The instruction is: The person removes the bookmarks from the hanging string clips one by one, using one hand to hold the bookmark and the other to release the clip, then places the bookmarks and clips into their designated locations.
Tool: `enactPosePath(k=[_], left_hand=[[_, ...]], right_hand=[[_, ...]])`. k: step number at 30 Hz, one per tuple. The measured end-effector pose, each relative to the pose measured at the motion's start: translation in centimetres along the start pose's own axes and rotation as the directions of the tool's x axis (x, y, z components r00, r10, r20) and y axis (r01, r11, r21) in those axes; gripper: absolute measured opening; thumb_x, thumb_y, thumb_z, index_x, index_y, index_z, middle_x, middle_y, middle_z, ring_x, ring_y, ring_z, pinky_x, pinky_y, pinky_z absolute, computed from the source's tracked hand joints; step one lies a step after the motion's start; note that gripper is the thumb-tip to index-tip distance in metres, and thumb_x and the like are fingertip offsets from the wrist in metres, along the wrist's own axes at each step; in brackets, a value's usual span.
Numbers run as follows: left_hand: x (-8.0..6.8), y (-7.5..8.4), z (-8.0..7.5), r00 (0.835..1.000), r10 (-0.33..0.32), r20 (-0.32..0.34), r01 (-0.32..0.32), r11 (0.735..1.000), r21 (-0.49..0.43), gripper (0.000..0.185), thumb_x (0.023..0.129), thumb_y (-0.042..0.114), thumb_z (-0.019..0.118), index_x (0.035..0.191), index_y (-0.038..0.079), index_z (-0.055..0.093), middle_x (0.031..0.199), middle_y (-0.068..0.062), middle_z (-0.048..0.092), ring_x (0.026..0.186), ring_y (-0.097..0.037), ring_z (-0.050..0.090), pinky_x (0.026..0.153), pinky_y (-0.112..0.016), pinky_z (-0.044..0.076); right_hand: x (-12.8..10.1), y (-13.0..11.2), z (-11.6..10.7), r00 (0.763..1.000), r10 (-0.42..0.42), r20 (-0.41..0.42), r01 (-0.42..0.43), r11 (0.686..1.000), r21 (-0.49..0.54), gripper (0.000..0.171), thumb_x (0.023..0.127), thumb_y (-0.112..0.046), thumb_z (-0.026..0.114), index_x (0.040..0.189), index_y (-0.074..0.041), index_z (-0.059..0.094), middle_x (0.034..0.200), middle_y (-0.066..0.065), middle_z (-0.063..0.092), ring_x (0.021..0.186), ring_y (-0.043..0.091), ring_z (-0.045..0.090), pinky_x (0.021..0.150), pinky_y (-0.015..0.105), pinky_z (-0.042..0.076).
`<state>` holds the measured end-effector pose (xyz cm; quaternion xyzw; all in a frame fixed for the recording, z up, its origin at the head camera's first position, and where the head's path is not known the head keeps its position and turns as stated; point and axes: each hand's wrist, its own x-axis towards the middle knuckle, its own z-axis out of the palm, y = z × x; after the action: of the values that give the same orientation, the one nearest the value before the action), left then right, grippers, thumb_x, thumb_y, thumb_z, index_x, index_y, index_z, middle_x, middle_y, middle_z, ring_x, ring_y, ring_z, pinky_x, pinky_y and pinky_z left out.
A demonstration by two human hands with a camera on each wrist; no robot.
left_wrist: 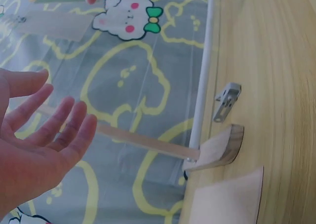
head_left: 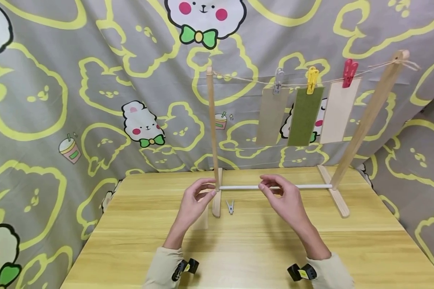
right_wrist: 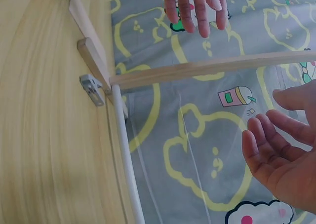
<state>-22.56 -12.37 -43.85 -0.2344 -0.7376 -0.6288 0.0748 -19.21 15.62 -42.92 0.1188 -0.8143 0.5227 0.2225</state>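
My left hand (head_left: pixel 197 197) hovers near the stand's left post (head_left: pixel 212 128), fingers loosely bent and holding nothing. On the other side, my right hand (head_left: pixel 285 197) is in the air above the table, also with nothing in its fingers. Between the hands, a grey clothespin (head_left: pixel 230 207) lies on the table beside the stand's left foot (head_left: pixel 216 206). Partly behind my left hand is a pale card (head_left: pixel 202 220), seen more plainly in the left wrist view as a pale card (left_wrist: pixel 224 199) flat on the wood.
A string (head_left: pixel 253 81) spans both posts. From it hang a beige card (head_left: pixel 273 116) by a grey clothespin (head_left: pixel 278 80), a green card (head_left: pixel 305 116) by a yellow one, and a cream card (head_left: pixel 340 110) by a red one. A white rod (head_left: pixel 312 186) joins the feet. Patterned cloth (head_left: pixel 159 100) stands behind.
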Motion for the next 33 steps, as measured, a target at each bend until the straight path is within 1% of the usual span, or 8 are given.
enactPosePath(k=[3, 8, 13, 16, 21, 25, 29, 33], left_hand=[[0.3, -0.1, 0.4, 1.0, 0.004, 0.002, -0.004, 1.0, -0.022, 0.031, 0.096, -0.002, 0.068, 0.127, -0.001, 0.066, 0.123, -0.015, 0.068, 0.114, -0.046, 0.062, 0.092, -0.044, 0.058], [0.7, -0.1, 1.1, 1.0, 0.02, -0.004, -0.021, 0.999, -0.044, 0.031, 0.096, -0.004, 0.068, 0.127, -0.002, 0.065, 0.123, -0.017, 0.068, 0.112, -0.043, 0.063, 0.091, -0.032, 0.058], [1.1, 0.2, 1.8, 0.998, 0.064, -0.001, -0.064, 0.996, -0.059, 0.033, 0.095, -0.006, 0.068, 0.127, -0.004, 0.064, 0.121, -0.019, 0.068, 0.113, -0.038, 0.063, 0.095, -0.041, 0.058], [1.3, 0.3, 2.3, 0.996, 0.086, 0.004, -0.086, 0.995, -0.056, 0.033, 0.095, -0.005, 0.068, 0.128, -0.004, 0.064, 0.124, -0.016, 0.066, 0.114, -0.034, 0.064, 0.097, -0.047, 0.056], [1.5, 0.5, 3.0, 0.994, 0.108, 0.02, -0.108, 0.993, -0.039, 0.033, 0.096, -0.002, 0.068, 0.129, -0.003, 0.064, 0.127, -0.014, 0.064, 0.114, -0.03, 0.063, 0.098, -0.044, 0.056], [1.8, 0.7, 3.4, 0.992, 0.124, -0.003, -0.124, 0.991, -0.057, 0.032, 0.096, -0.003, 0.068, 0.128, -0.002, 0.065, 0.127, -0.019, 0.064, 0.114, -0.036, 0.063, 0.098, -0.045, 0.056], [1.9, 0.7, 3.7, 0.993, 0.117, -0.036, -0.119, 0.99, -0.078, 0.032, 0.095, -0.006, 0.067, 0.126, -0.002, 0.066, 0.126, -0.019, 0.066, 0.114, -0.045, 0.062, 0.098, -0.047, 0.055], [1.9, 0.5, 4.1, 0.993, 0.111, -0.049, -0.115, 0.989, -0.098, 0.032, 0.095, -0.008, 0.067, 0.127, -0.004, 0.065, 0.127, -0.019, 0.065, 0.115, -0.044, 0.062, 0.098, -0.048, 0.056]], right_hand=[[0.0, 0.0, -0.5, 1.0, -0.017, -0.006, 0.017, 1.0, -0.016, 0.023, 0.095, -0.014, 0.075, 0.117, -0.009, 0.073, 0.102, -0.001, 0.073, 0.092, 0.013, 0.068, 0.077, 0.019, 0.057], [0.2, -0.1, -1.4, 0.998, -0.049, -0.03, 0.048, 0.998, -0.03, 0.023, 0.094, -0.011, 0.076, 0.116, -0.008, 0.073, 0.102, 0.001, 0.073, 0.091, 0.011, 0.067, 0.076, 0.017, 0.056], [0.4, -0.2, -2.2, 0.994, -0.091, -0.057, 0.089, 0.996, -0.026, 0.024, 0.092, -0.006, 0.077, 0.115, -0.007, 0.073, 0.103, 0.004, 0.073, 0.091, 0.01, 0.066, 0.076, 0.015, 0.056], [0.4, -0.2, -2.7, 0.993, -0.107, -0.055, 0.105, 0.994, -0.035, 0.025, 0.091, -0.004, 0.077, 0.115, -0.007, 0.073, 0.103, 0.002, 0.073, 0.091, 0.009, 0.066, 0.077, 0.015, 0.056], [0.3, -0.1, -3.9, 0.991, -0.128, -0.049, 0.124, 0.989, -0.085, 0.027, 0.089, -0.002, 0.079, 0.115, -0.006, 0.073, 0.104, -0.001, 0.073, 0.091, 0.009, 0.066, 0.077, 0.014, 0.055], [0.5, -0.1, -4.9, 0.988, -0.143, -0.052, 0.136, 0.984, -0.111, 0.029, 0.089, -0.001, 0.079, 0.117, -0.007, 0.073, 0.105, 0.001, 0.073, 0.092, 0.011, 0.066, 0.078, 0.014, 0.055], [0.7, -0.1, -5.7, 0.988, -0.142, -0.053, 0.137, 0.986, -0.097, 0.033, 0.089, 0.0, 0.079, 0.119, -0.01, 0.072, 0.109, 0.001, 0.071, 0.095, 0.01, 0.066, 0.081, 0.013, 0.054], [0.8, -0.2, -6.3, 0.987, -0.148, -0.061, 0.142, 0.986, -0.092, 0.037, 0.087, 0.002, 0.079, 0.121, -0.012, 0.072, 0.111, 0.0, 0.07, 0.096, 0.008, 0.065, 0.082, 0.012, 0.053]])
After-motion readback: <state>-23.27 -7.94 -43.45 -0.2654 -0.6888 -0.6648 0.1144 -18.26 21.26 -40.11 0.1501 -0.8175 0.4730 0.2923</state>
